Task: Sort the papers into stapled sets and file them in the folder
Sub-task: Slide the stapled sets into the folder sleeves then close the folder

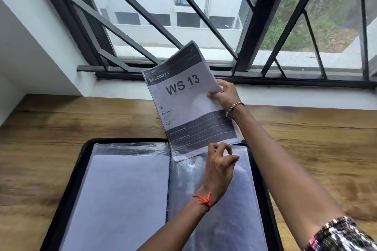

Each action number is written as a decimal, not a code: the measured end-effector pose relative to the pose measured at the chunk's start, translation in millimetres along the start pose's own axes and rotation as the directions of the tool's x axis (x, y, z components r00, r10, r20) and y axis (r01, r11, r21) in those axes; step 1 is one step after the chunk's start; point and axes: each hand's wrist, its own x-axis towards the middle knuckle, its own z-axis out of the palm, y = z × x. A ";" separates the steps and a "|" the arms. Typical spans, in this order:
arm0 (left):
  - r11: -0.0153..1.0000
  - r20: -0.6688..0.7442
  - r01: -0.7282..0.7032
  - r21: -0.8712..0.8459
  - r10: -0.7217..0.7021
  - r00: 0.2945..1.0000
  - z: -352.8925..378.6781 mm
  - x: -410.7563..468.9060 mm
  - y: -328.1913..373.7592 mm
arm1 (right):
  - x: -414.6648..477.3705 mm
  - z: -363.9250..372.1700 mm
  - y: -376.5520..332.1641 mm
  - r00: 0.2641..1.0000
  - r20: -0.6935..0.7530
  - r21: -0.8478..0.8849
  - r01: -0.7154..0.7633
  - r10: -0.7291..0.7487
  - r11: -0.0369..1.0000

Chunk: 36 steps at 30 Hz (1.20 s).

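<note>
A black display folder lies open on the wooden table, its clear plastic sleeves showing. The left sleeve holds white paper. My right hand grips a paper set printed "WS 13, Balcony 1" by its right edge, holding it tilted above the folder. The set's lower edge sits at the top of the right sleeve. My left hand, with a red thread on its wrist, pinches the top edge of that sleeve just under the papers.
The wooden table runs under a window sill. A barred window with black metal frames stands right behind. A white wall closes the left side.
</note>
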 end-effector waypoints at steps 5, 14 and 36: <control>0.997 0.000 0.068 -0.041 -0.069 0.998 -5.3 3.9 0.1 | -0.8 -2.9 1.2 1.000 0.017 -0.043 -0.005 0.005 0.999; 0.997 0.067 0.076 0.001 -0.076 0.995 -3.7 19.0 -1.2 | -6.0 -5.9 6.3 0.998 -0.024 -0.028 -0.050 0.050 0.998; 0.997 0.060 0.052 0.056 -0.056 0.997 3.8 29.9 -2.8 | -6.9 6.7 6.7 0.985 -0.097 -0.053 -0.145 0.139 0.988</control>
